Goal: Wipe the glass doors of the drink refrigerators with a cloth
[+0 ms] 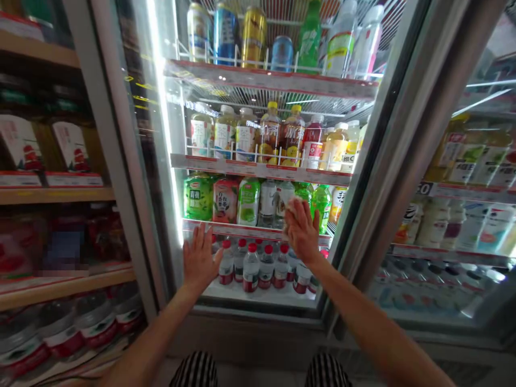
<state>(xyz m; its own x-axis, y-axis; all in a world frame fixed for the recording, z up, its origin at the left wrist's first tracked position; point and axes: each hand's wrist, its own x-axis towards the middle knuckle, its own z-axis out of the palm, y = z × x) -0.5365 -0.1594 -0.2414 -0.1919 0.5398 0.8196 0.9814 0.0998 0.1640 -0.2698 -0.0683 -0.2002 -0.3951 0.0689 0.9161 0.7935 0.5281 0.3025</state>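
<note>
I face a drinks fridge with a glass door (161, 177). My left hand (198, 260) lies flat on the glass, fingers spread, holding nothing, level with the shelf edge above the red-capped water bottles (250, 266). My right hand (301, 231) is pressed to the glass a little higher and to the right. A pale crumpled cloth (291, 205) pokes out beyond its fingertips, in front of the green tea bottles (318, 201).
Inside, upper shelves hold cans (253, 35) and juice bottles (278, 134). A second fridge door (463, 215) stands to the right behind a metal post (387, 177). Wooden shelves (56, 194) with boxes and bottled water (60, 333) are at the left. My striped knees (193, 371) show below.
</note>
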